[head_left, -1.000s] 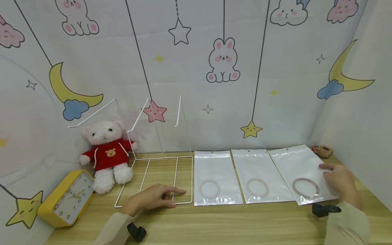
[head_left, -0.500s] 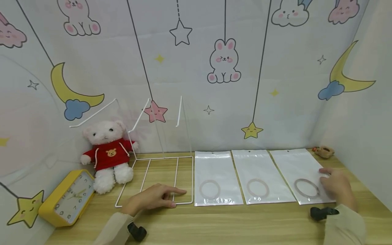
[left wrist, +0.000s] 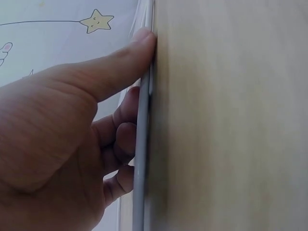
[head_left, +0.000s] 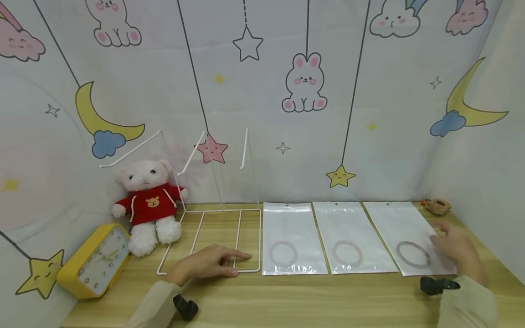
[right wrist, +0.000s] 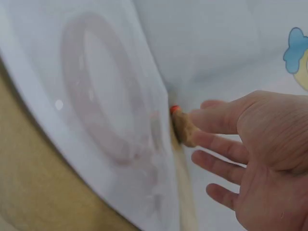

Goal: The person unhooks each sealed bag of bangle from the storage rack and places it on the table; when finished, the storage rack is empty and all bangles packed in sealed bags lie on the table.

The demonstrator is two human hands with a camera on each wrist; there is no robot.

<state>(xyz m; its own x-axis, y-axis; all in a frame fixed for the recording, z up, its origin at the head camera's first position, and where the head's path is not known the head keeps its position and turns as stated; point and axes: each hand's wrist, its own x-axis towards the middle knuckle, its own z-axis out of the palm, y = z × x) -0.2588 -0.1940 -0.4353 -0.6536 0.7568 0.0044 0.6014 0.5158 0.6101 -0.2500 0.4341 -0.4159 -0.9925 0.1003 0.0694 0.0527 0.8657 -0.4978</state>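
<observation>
My left hand [head_left: 211, 263] rests on the base of a white wire rack [head_left: 259, 237], index finger extended, thumb along its front bar. In the left wrist view the other fingers [left wrist: 126, 137] lie loosely bent beside that bar. To the rack's right, three white zip bags lie flat in a row: a left bag [head_left: 287, 225], a middle bag [head_left: 342, 223] and a right bag [head_left: 393, 223]. Each shows a pinkish ring like a bangle [head_left: 413, 254]; the right one is darkest. My right hand [head_left: 457, 248] hovers by the right bag's edge, its spread fingers [right wrist: 221, 168] holding nothing.
A plush bear [head_left: 149, 205] in a red hoodie sits behind the rack's left side. A yellow clock [head_left: 94, 262] stands front left. A small brown ornament [head_left: 436, 206] lies at the back right, by the wall. Three wire hooks [head_left: 190, 153] rise over the rack.
The right bag, tilted with its corner in my right hand a second ago, now lies flat in line with the others. My right hand has let it go; the left stays put.
</observation>
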